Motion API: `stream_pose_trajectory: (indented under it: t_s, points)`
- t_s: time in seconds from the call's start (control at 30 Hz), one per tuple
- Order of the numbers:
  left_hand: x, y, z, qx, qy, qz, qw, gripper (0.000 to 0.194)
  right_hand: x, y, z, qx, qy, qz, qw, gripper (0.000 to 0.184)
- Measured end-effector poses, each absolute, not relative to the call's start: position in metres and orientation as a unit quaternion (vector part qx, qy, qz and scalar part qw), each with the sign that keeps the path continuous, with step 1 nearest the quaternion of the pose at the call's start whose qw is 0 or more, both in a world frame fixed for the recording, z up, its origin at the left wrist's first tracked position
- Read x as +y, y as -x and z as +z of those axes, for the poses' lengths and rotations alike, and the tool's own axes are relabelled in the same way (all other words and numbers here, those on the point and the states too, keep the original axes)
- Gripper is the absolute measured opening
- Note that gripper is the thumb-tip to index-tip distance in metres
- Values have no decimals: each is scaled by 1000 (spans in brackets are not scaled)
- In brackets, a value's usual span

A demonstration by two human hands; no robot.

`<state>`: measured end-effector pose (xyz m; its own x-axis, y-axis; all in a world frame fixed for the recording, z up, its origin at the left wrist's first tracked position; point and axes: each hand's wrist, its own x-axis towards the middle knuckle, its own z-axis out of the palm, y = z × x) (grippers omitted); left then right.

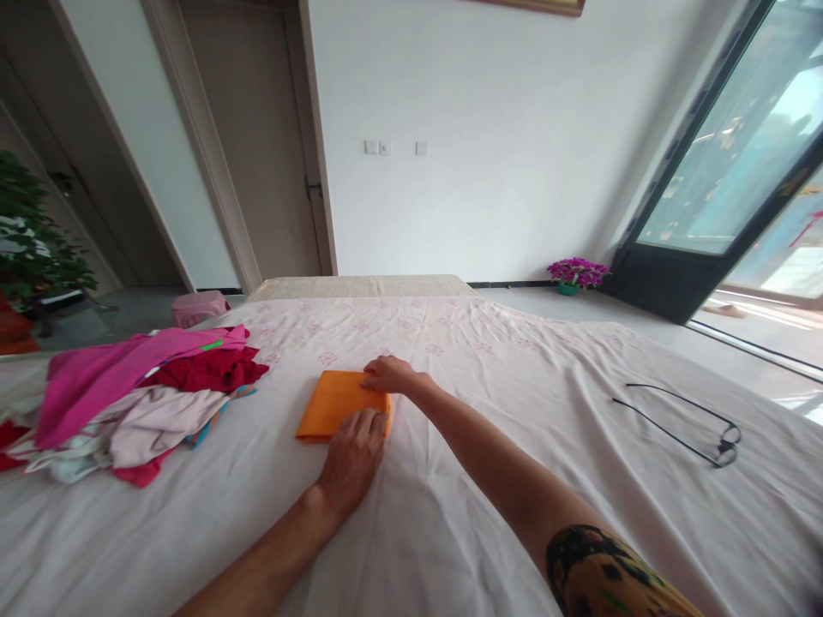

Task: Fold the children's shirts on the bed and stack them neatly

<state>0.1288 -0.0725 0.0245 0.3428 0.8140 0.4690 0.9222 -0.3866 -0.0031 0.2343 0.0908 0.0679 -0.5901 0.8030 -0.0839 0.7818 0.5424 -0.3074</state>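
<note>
A folded orange cloth point(335, 401) lies as a flat, nearly square bundle on the white bedsheet. My left hand point(352, 450) rests over its near right part, fingers together and bent at the right edge. At the far right corner my right hand point(389, 374) has its fingers closed on the same edge. The undersides of both hands are hidden, so the thumbs hardly show.
Left of the cloth is a heap of pink, red and white clothes point(147, 386). Black-framed glasses point(726, 446) lie at the right on the patterned bedsheet point(489, 480). Beyond the bed stand a pink stool point(199, 307) and a pot of purple flowers point(577, 272).
</note>
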Motion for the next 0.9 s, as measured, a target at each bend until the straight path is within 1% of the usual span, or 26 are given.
stream_pose_trajectory:
  t_s: [0.07,0.1,0.13,0.23,0.27,0.3,0.33,0.4,0.43,0.5,0.6,0.7,0.73,0.83,0.9]
  points:
    - [-72,-122,28,-519,817,-207,143,26,94,-237,77,-856,481,188,16,39]
    - [-70,-116,30,-506,822,-218,148,25,94,-240,80,-847,488,208,24,36]
    - [-68,-108,31,-489,826,-235,153,25,94,-245,81,-838,492,230,50,34]
    - [-54,-81,35,-439,834,-292,162,29,87,-267,76,-776,523,301,185,31]
    - [-49,-72,36,-430,837,-300,155,31,82,-277,71,-748,540,321,212,31]
    - [-44,-65,36,-427,841,-300,140,33,75,-286,67,-729,560,330,218,31]
    - [-40,-60,36,-431,845,-293,117,35,69,-296,62,-718,582,321,207,31]
    - [-35,-55,36,-448,848,-278,59,39,53,-313,56,-716,622,260,181,28]
    - [-35,-55,35,-460,844,-275,35,40,46,-320,54,-719,633,219,183,28]
    - [-38,-57,33,-479,831,-281,12,37,31,-329,54,-744,613,149,220,27]
    - [-41,-62,28,-498,813,-300,36,30,11,-327,58,-830,489,85,253,28]
    - [-40,-62,20,-516,795,-312,67,31,0,-314,57,-882,407,23,234,38]
    - [-38,-61,18,-521,792,-311,72,31,0,-310,55,-890,398,11,222,37]
    - [-34,-60,14,-526,791,-304,75,30,7,-302,52,-899,395,4,189,21]
    - [-32,-62,16,-530,790,-300,75,30,14,-301,52,-895,407,10,181,19]
